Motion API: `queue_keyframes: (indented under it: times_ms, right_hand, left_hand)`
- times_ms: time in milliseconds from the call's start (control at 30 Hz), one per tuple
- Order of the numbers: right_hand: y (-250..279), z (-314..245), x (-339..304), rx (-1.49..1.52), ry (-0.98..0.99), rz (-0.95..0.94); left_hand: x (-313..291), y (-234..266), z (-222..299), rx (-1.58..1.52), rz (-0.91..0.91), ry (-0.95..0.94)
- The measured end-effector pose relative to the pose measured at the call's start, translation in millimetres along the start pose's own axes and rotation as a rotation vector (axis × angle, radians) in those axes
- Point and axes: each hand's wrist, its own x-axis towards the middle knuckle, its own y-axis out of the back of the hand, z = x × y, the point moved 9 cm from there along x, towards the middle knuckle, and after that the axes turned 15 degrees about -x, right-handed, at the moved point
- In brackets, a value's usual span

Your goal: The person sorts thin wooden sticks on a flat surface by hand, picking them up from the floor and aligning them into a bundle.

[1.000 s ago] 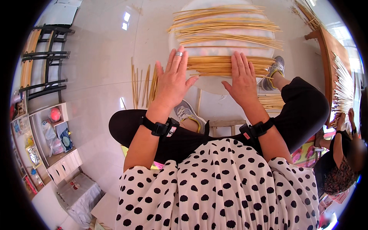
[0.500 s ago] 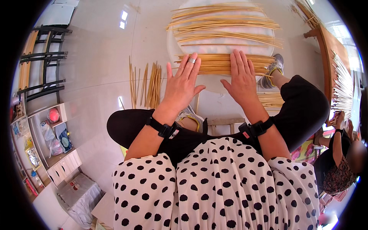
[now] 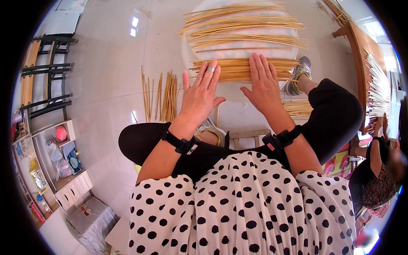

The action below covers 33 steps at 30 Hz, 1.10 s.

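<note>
Both of my hands lie palm down on a flat row of thin, straw-coloured sticks (image 3: 233,70), at the near edge of a round white tabletop (image 3: 188,51). My left hand (image 3: 201,90) rests its outstretched fingers over the row's left part; a ring is on one finger. On the right part, my right hand (image 3: 264,87) lies with fingers extended and thumb apart. Neither hand grips anything. Beyond the row, more sticks (image 3: 242,26) lie crosswise in loose groups, with a single stick (image 3: 238,49) just past my fingertips.
Sticks stand in a loose bunch (image 3: 169,97) left of my left hand; another stack (image 3: 297,107) is by my right forearm. A wooden stool (image 3: 246,134) is between my legs. At right, a person (image 3: 374,170) reaches toward pale sticks (image 3: 377,89) on a brown table (image 3: 357,55).
The view has shifted slightly, moving the tabletop a little left in the picture. Both my hands stay flat on the same row of sticks.
</note>
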Motion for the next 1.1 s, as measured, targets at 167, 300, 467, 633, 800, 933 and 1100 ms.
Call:
queue_keyframes:
  times_ms: [167,300,467,633,800,933,1100]
  right_hand:
    - [-1.9,0.7,0.7,-0.015,-0.002,-0.027]
    - [-0.2,0.8,0.6,-0.034,0.004,-0.009]
    - [0.0,-1.2,0.6,-0.035,0.009,0.001]
    - [-2.8,0.6,0.6,-0.018,0.005,-0.011]
    - [-5.0,2.2,-0.9,-0.003,0.005,-0.013]
    - [-2.5,0.4,0.6,0.027,0.01,-0.014]
    - [-1.0,0.4,-1.2,0.018,0.002,-0.016]
  left_hand:
    - [2.4,1.0,0.6,-0.011,-0.014,0.01]
    - [6.1,4.3,3.9,-0.029,0.017,0.005]
    - [16.7,1.9,15.7,-0.071,0.058,-0.06]
    - [21.6,-8.6,13.2,-0.087,0.015,-0.059]
    - [30.4,-11.1,28.8,-0.064,-0.011,-0.087]
    - [38.8,-24.8,34.3,-0.046,-0.044,-0.119]
    - [45.0,-27.2,44.5,-0.102,-0.034,-0.136]
